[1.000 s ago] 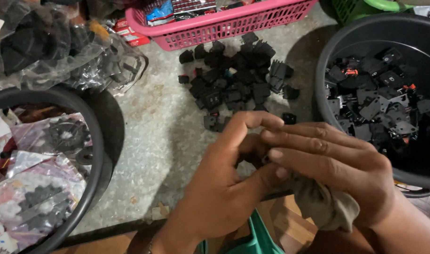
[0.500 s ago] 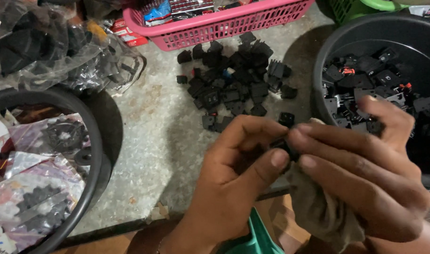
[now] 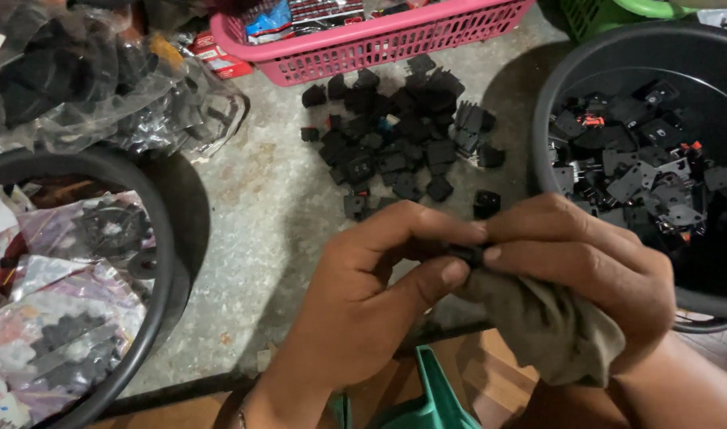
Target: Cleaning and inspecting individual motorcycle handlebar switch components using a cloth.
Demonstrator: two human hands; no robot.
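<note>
A left hand [image 3: 363, 310] and a right hand [image 3: 586, 270] pinch a small black part [image 3: 464, 254] between closed fingertips, the right hand also clutching a grey-brown cloth [image 3: 550, 326]. Beyond them a pile of black parts [image 3: 403, 143] lies on the concrete floor [image 3: 252, 206]; a black bucket [image 3: 618, 63] of similar parts stands at right.

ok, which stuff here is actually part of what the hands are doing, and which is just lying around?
In use:
- left hand and right hand, pinching a small black part
- grey rag under the right hand
- heap of black parts on the floor
- black bucket with more parts

Lying about:
- pink basket
- clear plastic bags
- black tub of bagged gears
</note>
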